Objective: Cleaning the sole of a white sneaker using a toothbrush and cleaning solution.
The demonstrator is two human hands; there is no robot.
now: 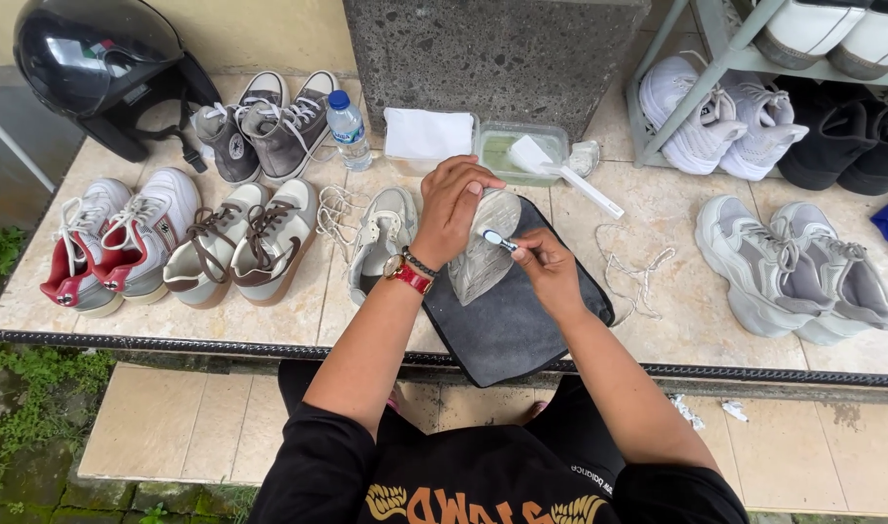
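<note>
1. Shoe (483,254), pale grey, sole turned up toward the camera, sits over a dark grey mat (507,320) on the tiled counter (657,320). Its long axis runs roughly away from me, heel end near, toe end far and tipped slightly right.
2. Left hand (451,209) is clamped over the far end of the shoe from above, fingers curled round it, wrist carrying a red watch (408,273). I read this as the steadying grip.
3. Right hand (546,267) is closed around a small brush (499,240); the white-and-dark head points left and lies on the sole about mid-length.
4. Key relation: the shoe lies between the two hands, the left on its far end, the right just beside its right edge. The brush lies crosswise to the shoe's long axis. The right hand is the nearer to the mid-sole.
5. Surroundings: matching grey shoe (381,238) just left of the mat; loose white laces (638,272) to the right; a tub of pale liquid (517,150) with a white brush (560,173) resting in it, beyond the hands; a small water bottle (348,129) further left.
</note>
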